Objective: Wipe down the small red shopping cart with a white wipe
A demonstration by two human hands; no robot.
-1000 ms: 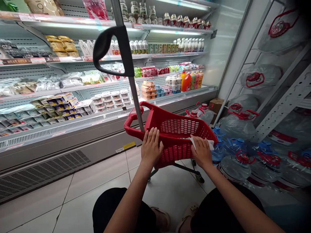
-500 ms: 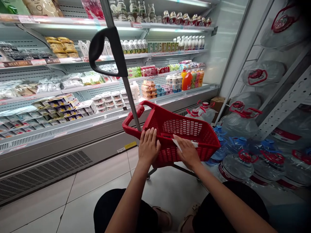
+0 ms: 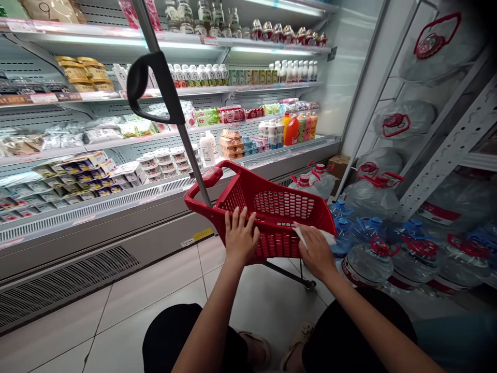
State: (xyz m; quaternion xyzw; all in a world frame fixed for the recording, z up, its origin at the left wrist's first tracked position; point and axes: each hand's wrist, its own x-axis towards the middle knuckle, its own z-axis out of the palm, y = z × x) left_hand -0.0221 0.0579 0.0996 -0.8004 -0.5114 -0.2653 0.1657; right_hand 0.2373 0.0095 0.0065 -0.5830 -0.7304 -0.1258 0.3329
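In front of me stands a small red shopping cart [image 3: 272, 233] with perforated basket walls. A grey pole [image 3: 190, 160] with a black loop handle [image 3: 157, 88] rises from its left end. My left hand [image 3: 241, 238] is at the cart's near rim, left of the middle, its fingers spread and nothing in them. Farther right along the same rim, my right hand [image 3: 315, 249] presses a folded white cloth or tissue [image 3: 325, 237] against the basket's side. Part of the white piece is hidden under the fingers. The basket's bottom is only partly visible.
Behind the cart runs a refrigerated display [image 3: 163, 199] stocked with yogurt cups, bottles and cartons. Large water jugs [image 3: 367, 264] with red and blue caps crowd the right side, beside a white metal rack [image 3: 438, 150]. My knees and feet are close below the cart.
My right hand has slid right along the rim with the white cloth or tissue. My left hand's fingers have spread apart. The whole view has shifted slightly.
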